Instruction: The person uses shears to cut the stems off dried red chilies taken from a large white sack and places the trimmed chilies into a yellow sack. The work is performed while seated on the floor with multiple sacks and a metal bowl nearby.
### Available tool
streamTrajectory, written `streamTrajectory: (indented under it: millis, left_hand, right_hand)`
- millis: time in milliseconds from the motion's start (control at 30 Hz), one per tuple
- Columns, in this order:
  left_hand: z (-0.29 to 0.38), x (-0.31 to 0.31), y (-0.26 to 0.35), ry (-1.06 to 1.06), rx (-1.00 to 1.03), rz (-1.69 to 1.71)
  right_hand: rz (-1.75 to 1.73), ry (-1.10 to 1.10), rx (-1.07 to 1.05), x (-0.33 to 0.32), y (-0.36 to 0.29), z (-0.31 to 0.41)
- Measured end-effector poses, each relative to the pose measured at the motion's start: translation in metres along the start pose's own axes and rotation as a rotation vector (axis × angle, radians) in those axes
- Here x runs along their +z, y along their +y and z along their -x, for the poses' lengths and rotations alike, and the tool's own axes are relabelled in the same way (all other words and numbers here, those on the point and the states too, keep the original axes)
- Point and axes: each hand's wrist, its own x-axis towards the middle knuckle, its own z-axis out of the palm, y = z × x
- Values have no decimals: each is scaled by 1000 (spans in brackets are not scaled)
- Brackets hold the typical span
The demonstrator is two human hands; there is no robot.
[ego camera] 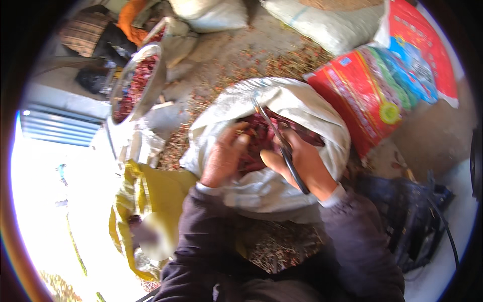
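Observation:
A white woven sack (234, 98) stands before me with its rim rolled outward. Dark red dried pods, seemingly chillies (253, 158), fill its mouth. My right hand (302, 160) grips a pair of scissors (289, 162) with dark handles. Their long metal blades point up and away, over the sack's far side. On the left of the opening, my left hand (224, 154) reaches in over the pods with thumb and forefinger spread. Its other fingertips are blurred or hidden, so whether it pinches a pod is unclear.
A yellow woven sack (162, 185) sits at my left. Behind it, a large round basin (162, 71) holds red pods. Printed red bags (362, 87) lie at the right, near a dark crate-like object (400, 219). Stem scraps (294, 60) litter the floor; stuffed white sacks (324, 26) stand beyond.

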Motion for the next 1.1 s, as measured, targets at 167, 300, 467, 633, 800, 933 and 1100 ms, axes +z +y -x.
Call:
streamTrajectory:
  millis: [167,300,467,633,800,933,1100]
  left_hand:
    - [1,6,6,27,-70,-52]
    - [3,2,3,20,-161,132]
    - [6,0,12,21,-179,114]
    - [7,-1,14,5,-177,106]
    - [5,-9,4,-51,-186,166]
    - [6,-11,-3,-71,-173,220]
    - [7,-17,-5,-84,-168,21]
  right_hand:
    - [292,31,-244,12,9,8]
    - [425,94,-406,18,22,9]
    - [527,58,-325,17,24,15]
    - [587,-3,-270,17,21,14]
    - [584,-9,-247,19,20,16]
    - [592,-11,-235,19,17,18]
    - [543,-77,-187,18,14,19]
